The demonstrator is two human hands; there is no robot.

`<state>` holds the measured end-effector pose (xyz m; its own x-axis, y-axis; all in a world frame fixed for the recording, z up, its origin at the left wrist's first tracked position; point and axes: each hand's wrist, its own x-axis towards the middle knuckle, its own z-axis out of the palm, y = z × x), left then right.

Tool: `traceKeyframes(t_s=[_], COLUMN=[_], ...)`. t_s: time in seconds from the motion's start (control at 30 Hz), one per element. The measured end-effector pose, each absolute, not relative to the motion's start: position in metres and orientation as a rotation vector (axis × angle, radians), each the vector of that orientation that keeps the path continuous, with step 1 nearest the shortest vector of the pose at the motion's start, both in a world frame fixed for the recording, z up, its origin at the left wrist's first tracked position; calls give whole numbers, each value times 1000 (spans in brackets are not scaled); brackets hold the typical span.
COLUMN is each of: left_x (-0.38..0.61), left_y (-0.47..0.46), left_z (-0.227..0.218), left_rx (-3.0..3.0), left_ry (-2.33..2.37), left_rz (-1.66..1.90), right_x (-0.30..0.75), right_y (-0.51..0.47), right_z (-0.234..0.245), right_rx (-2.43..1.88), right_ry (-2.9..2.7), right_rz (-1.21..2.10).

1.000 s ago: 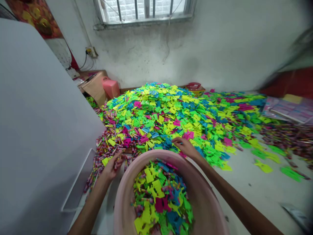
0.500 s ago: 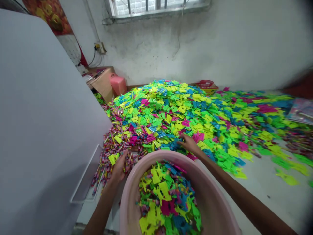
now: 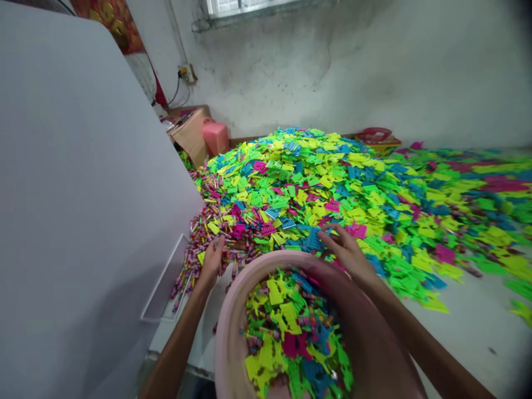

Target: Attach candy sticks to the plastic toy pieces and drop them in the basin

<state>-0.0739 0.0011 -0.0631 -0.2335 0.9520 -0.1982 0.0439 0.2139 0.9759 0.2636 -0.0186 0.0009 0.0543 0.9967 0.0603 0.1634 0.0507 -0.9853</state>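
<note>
A tall white panel fills the left side of the view, with a red and gold wall hanging showing behind its top corner. On the stained whitewashed wall, a barred window sits at the top edge, and a power socket trails dark cables. Along the wall's foot stand a cardboard box just beside a pink plastic stool, and farther right a red basket on a yellow box, above the pale concrete floor.

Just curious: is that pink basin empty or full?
Partly full: the pink plastic basin holds a heap of colourful plastic pieces, with its inner wall showing above them.
</note>
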Motion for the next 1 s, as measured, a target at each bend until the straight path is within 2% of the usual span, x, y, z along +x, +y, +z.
traceKeyframes(t_s=[0.2, 0.6, 0.8, 1.0], left_x=[-71, -79, -60, -18], left_y=[11, 19, 3, -38], left_z=[-62, -54, -26, 19], left_rx=[1050, 1331, 1145, 1037], left_ry=[1576, 1839, 1624, 1259], left_rz=[1163, 1325, 1326, 1178], right_x=[235, 224, 218, 206], right_y=[-43, -51, -65, -84], right_z=[20, 2, 17, 31], right_rx=[-1260, -1139, -1192, -1219], right_ry=[-1150, -1020, -954, -1007], right_rz=[1226, 1379, 1396, 1437])
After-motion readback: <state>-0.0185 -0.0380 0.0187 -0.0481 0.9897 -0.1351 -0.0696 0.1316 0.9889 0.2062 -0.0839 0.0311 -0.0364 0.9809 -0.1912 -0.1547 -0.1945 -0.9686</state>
